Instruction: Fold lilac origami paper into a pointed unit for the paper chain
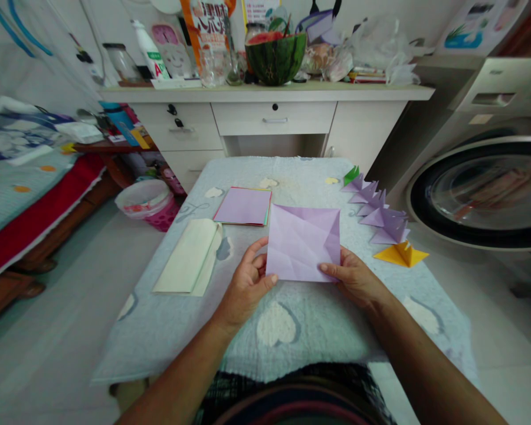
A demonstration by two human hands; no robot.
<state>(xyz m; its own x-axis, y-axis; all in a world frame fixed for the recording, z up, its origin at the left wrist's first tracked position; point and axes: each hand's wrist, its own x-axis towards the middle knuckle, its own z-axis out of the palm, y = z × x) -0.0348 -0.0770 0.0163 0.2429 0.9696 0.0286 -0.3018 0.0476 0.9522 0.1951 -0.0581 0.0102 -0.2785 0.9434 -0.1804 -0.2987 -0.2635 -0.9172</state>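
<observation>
A creased square of purple origami paper [303,245] is held up above the cloth-covered table, fold lines crossing its face. My left hand [250,277] pinches its lower left edge, thumb in front and fingers behind. On the other side, my right hand [351,271] grips the lower right corner with the thumb on the front. Behind and to the left lies a stack of coloured paper [243,206] with a purple sheet on top. Folded purple paper pieces [376,203] stand in a row at the right, with a green one [351,175] at the far end and a yellow one [402,254] nearest me.
A pale green folded paper [188,257] lies at the table's left. A white desk [265,94] beyond carries a cut watermelon [277,59], bottles and bags. A washing machine [491,147] stands right; a pink bin [148,203] and a bed [26,183] are left.
</observation>
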